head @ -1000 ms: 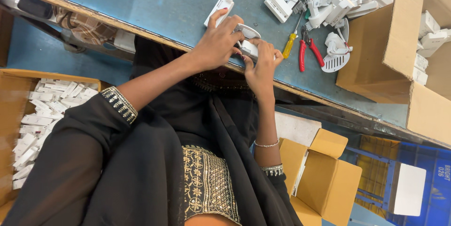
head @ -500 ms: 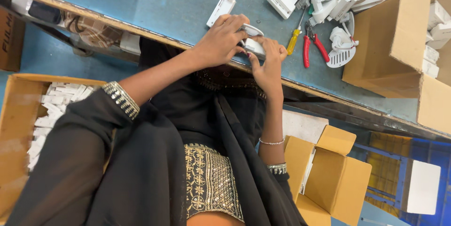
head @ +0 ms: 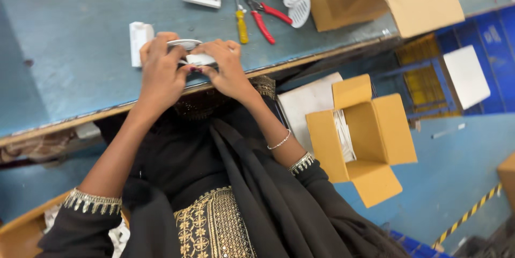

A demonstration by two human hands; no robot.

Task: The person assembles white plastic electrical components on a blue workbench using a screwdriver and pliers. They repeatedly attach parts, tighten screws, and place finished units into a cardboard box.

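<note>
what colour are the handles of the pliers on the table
Red, on the pliers lying beside a yellow screwdriver; head view shows them.

Bright, even light; soft shadows; slight motion blur

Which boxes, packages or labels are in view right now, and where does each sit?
Open carton: plain brown cardboard, flaps spread, at the bench's far right edge.
Small open box: yellow-brown cardboard, on the floor right of the person, white parts stacked inside.
Tray-like box: brown, bottom left corner, mostly hidden, white pieces inside.
White flat panel: rectangular, on a blue frame at right.
No labels or screens visible.
</note>
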